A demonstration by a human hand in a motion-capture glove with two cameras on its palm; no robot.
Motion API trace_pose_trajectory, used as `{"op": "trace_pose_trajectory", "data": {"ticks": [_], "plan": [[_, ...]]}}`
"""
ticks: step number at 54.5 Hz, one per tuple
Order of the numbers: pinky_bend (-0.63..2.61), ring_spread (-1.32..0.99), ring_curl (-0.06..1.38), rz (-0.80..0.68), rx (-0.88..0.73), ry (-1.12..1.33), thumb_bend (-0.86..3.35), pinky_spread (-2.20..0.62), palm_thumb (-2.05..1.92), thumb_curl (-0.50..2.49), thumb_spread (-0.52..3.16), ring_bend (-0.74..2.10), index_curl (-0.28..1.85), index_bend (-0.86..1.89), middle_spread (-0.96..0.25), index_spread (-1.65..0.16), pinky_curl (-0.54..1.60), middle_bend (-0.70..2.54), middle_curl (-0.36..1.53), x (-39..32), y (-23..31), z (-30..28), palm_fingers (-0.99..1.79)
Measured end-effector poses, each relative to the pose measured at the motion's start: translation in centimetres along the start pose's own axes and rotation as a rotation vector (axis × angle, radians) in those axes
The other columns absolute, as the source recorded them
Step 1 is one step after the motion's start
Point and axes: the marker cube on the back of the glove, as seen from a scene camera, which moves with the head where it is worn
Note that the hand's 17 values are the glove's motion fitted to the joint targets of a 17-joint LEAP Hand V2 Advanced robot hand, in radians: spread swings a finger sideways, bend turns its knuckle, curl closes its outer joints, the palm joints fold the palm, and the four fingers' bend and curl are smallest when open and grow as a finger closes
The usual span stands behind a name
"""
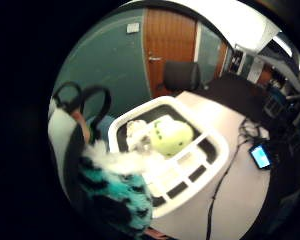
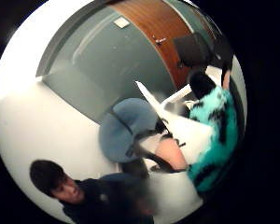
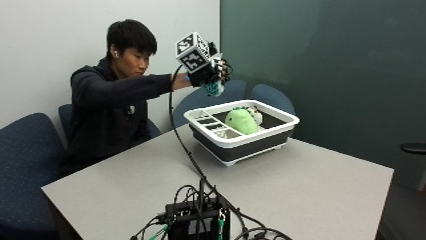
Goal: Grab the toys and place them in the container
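**Operator:** Outside view first: I have the gloved right hand (image 3: 203, 72) raised high, above and just behind the far-left corner of the white-rimmed container (image 3: 287, 121) on the grey table (image 3: 319, 190). My fingers are curled round a teal-and-black furry plush toy (image 3: 213, 89), which hangs below the palm, clear of the rim and not yet inside.

**Observer:** What is already in the bin?

**Operator:** A lime-green plush (image 3: 241, 121) sits in the big compartment, and a smaller pale toy (image 3: 253, 114) lies just beside it on the far side. I cannot tell what sort of toy the pale one is. The slotted section at the container's left end looks bare.

**Observer:** Do the palm cameras agree?

**Operator:** They do. The little-finger side view has the teal fur (image 1: 117, 197) filling its corner close to the palm, with the container (image 1: 215, 145) beyond it and the green plush (image 1: 172, 136) and pale toy (image 1: 136, 131) inside. The thumb side view shows the same fur (image 2: 213, 135) against the hand.

**Observer:** So how far along are you?

**Operator:** By my reckoning, late. Two toys are stowed, a third is in my grasp over the edge, and I see no other toy loose on the table, only a black electronics box (image 3: 200, 220) with cables at the near edge. What's left, I judge, is to carry the teal one rightward over the open compartment, lower it and let go. My bare hand is out of sight.
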Motion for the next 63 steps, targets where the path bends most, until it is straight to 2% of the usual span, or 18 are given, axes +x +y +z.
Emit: {"op": "trace_pose_trajectory", "data": {"ticks": [2,8,10,11,13,15,22,40,63], "plan": [[1.06,-0.25,0.62,0.06,-0.059,-0.041,0.01,-0.4,0.43,0.7,1.07,1.52,1.0,0.83,-0.14,-0.22,0.54,1.32,0.83,-0.3,0.0,1.8,0.97],[1.09,-0.25,0.6,0.24,-0.243,-0.2,-0.02,-0.4,0.35,0.64,1.2,1.48,0.98,0.59,-0.14,-0.21,0.55,1.2,0.79,-0.3,0.3,5.4,0.8],[1.15,-0.24,0.59,0.272,-0.285,-0.233,-0.04,-0.38,0.29,0.6,1.24,1.44,0.95,0.47,-0.14,-0.2,0.55,1.09,0.75,0.2,0.5,5.6,0.64],[1.17,-0.24,0.57,0.278,-0.297,-0.236,-0.05,-0.35,0.26,0.58,1.26,1.37,0.94,0.42,-0.13,-0.2,0.56,0.97,0.72,0.6,0.5,5.5,0.37],[1.18,-0.22,0.57,0.277,-0.305,-0.219,-0.04,-0.29,0.22,0.55,1.29,1.25,0.95,0.44,-0.11,-0.2,0.59,0.87,0.7,1.4,0.6,5.1,0.07],[1.16,-0.21,0.54,0.264,-0.296,-0.19,-0.03,-0.24,0.2,0.53,1.31,1.18,0.92,0.43,-0.1,-0.2,0.57,0.83,0.67,1.9,0.7,4.4,0.02],[1.06,-0.19,0.41,0.231,-0.219,-0.112,-0.02,-0.14,0.14,0.47,1.38,1.06,0.82,0.4,-0.08,-0.21,0.46,0.73,0.6,3.8,0.8,-0.7,0.07],[0.88,-0.19,0.36,0.265,-0.163,-0.021,0.0,-0.07,0.12,0.38,1.47,0.96,0.79,0.47,-0.07,-0.21,0.37,0.72,0.57,12.8,6.2,-11.0,0.21],[0.78,-0.22,0.33,0.225,-0.077,0.014,0.0,-0.07,0.11,0.33,1.51,0.92,0.77,0.48,-0.09,-0.19,0.33,0.75,0.57,23.0,16.6,-14.6,0.33]]}}
